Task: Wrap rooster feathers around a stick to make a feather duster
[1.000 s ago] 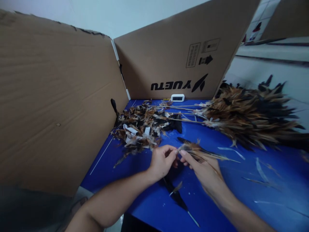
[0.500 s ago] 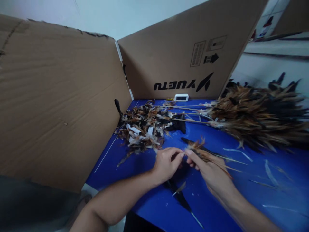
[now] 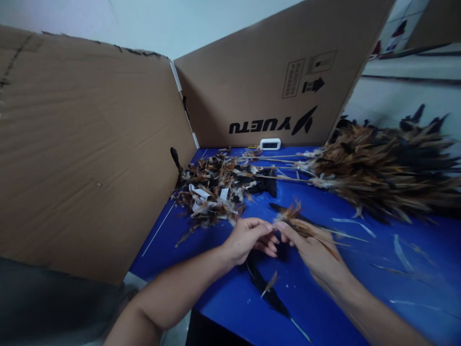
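Observation:
Near the middle of the blue table, my left hand (image 3: 250, 240) meets my right hand (image 3: 313, 247) at the fingertips. The left thumb and index finger are pinched together; what lies between them is too small to make out, and the other left fingers are loosely curled. My right hand is closed around a small bunch of brown feathers (image 3: 292, 216), whose thin stems stick out past the hand to the right. A long black feather (image 3: 275, 302) lies on the table below the hands, a small brown feather (image 3: 270, 283) across it.
A heap of loose brown and black feathers (image 3: 212, 185) lies at the back left. Several feather dusters (image 3: 382, 173) with thin sticks rest at the right. Cardboard panels (image 3: 93, 144) wall the left and back. A small white digital display (image 3: 270, 144) and plastic strips (image 3: 403, 257) are on the table (image 3: 201, 283).
My left hand's lower fingers have loosened and spread a little below the pinch. Both hands stay together at nearly the same spot, with the brown feathers still in the right.

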Motion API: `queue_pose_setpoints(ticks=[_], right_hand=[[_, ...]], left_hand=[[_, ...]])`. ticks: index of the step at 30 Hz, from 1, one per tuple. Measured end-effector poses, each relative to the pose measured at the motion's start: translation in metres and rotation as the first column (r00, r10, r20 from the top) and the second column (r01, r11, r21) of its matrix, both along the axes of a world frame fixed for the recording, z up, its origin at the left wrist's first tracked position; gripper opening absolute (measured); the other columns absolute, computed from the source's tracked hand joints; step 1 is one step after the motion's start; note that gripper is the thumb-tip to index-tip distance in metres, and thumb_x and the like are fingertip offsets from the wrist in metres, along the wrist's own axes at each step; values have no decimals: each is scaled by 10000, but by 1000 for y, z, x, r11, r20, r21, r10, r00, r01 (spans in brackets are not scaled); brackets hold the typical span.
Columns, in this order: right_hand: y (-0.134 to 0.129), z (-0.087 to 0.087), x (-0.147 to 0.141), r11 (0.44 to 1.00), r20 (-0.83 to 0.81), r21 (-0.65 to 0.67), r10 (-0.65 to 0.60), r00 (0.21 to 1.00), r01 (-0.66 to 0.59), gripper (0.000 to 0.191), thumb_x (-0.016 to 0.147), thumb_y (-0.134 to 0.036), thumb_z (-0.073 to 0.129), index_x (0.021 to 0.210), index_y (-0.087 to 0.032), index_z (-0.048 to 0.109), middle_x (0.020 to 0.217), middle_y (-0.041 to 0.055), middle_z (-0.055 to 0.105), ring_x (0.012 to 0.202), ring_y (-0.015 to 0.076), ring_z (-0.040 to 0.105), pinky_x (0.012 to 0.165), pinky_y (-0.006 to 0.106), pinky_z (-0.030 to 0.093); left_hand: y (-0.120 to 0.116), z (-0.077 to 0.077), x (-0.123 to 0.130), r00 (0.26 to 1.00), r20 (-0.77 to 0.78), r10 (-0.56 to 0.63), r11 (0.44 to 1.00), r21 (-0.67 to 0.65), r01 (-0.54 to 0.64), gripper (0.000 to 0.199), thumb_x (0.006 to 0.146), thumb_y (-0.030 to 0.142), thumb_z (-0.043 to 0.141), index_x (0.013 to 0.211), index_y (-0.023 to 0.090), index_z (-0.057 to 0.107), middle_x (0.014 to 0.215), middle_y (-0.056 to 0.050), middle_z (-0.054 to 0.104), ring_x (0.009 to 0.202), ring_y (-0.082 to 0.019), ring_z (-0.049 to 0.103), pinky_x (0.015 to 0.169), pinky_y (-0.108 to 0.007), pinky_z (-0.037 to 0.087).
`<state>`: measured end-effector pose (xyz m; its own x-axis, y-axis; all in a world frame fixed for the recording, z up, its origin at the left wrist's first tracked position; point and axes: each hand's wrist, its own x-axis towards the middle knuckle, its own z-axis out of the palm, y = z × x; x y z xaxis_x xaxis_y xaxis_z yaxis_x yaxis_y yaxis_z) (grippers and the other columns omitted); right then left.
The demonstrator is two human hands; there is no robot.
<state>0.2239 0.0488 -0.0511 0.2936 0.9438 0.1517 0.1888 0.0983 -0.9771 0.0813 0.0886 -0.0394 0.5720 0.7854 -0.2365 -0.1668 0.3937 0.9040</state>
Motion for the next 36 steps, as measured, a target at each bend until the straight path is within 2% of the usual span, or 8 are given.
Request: queue_pose_setpoints(ticks=[5, 11, 25, 36], right_hand=[[1, -1, 0, 1000, -27, 6, 15, 1000, -15, 289, 734, -385, 649, 548, -193, 538, 561, -18, 546, 571, 129, 492, 569, 255, 389], [2, -4, 1, 1000, -25, 0, 20, 999, -20, 298, 734, -397, 647, 546, -194, 535, 574, -16, 542, 579, 128, 487, 574, 257, 381], [2, -6, -1, 998, -77, -48, 39, 996, -43, 303, 720, -436, 646, 573, -179, 579, 572, 4, 564, 544, 122, 485, 506, 244, 404], [1, -1, -1, 989, -168, -109, 81, 982, -101, 325, 707, -482, 659, 623, -171, 617, 601, 14, 589, 536, 113, 496, 490, 235, 396]], left_hand=[[3, -3, -2, 998, 18, -54, 996, -75, 56, 324, 620, 374, 720, 743, 86, 638, 630, -52, 641, 470, -109, 592, 455, -222, 522], [4, -2, -2, 1000, 24, -15, 994, -106, 17, 289, 593, 326, 751, 724, 90, 648, 623, -41, 648, 453, -83, 571, 451, -201, 521], [3, -2, 2, 991, -17, 130, 991, -40, -131, 323, 540, 329, 757, 718, 90, 633, 570, -31, 634, 403, -79, 539, 415, -210, 490], [3, -2, 2, 986, -2, 165, 986, 1, -165, 311, 548, 313, 745, 720, 87, 620, 557, -24, 627, 392, -83, 534, 414, -221, 479]])
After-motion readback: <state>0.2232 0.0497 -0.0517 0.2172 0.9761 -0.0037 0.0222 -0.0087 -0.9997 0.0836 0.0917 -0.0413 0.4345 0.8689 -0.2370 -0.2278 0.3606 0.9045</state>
